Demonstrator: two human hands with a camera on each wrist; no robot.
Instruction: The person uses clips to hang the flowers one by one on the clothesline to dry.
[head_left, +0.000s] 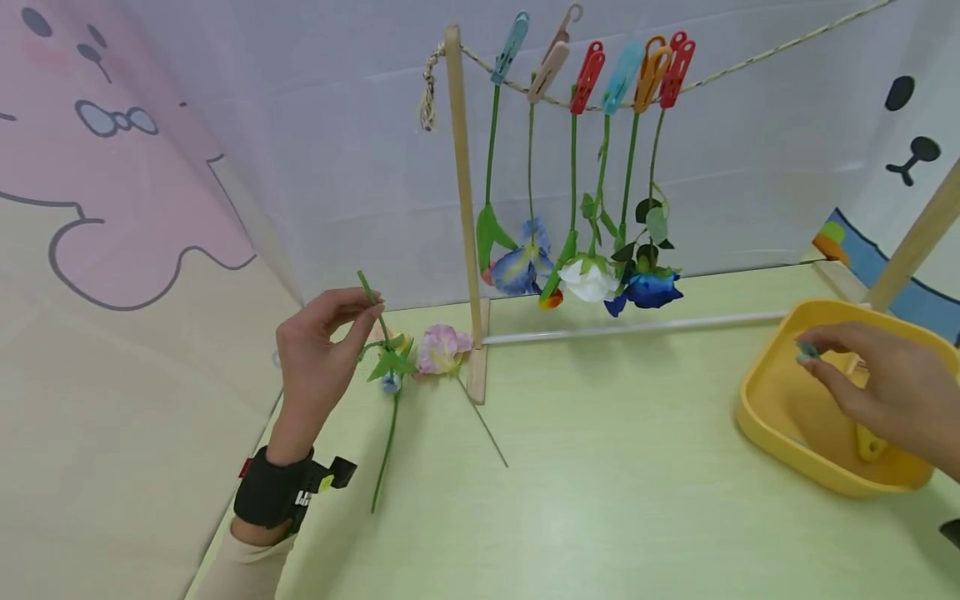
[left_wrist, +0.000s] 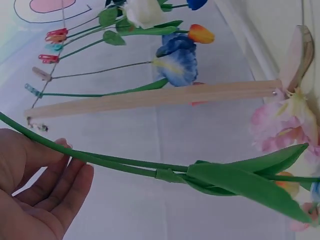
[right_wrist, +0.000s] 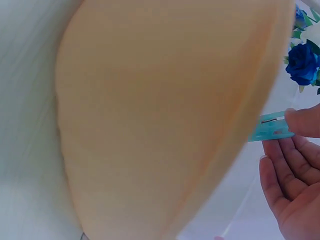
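Note:
My left hand (head_left: 324, 346) pinches a green flower stem (head_left: 366, 285) near its upper end. Its long green leaves (left_wrist: 235, 182) point downward in the head view; which bloom belongs to it is hard to tell. Beneath that hand, flowers lie on the table, among them a pink one (head_left: 442, 348), a small blue one (head_left: 391, 383) and a long loose stem (head_left: 384, 462). Over the yellow basin (head_left: 772, 446), my right hand (head_left: 892, 379) pinches a teal clothespin (right_wrist: 274, 126) between thumb and fingers. In the right wrist view the basin's wall covers part of that clothespin.
A patterned rope (head_left: 757, 57) runs from a wooden post (head_left: 461, 183) toward the right. Several clothespins hold flowers upside down on it, including a white rose (head_left: 588, 279) and a blue rose (head_left: 652, 289). A white rod (head_left: 637, 327) spans the stand's base. A yellow clothespin (head_left: 870, 443) lies in the basin.

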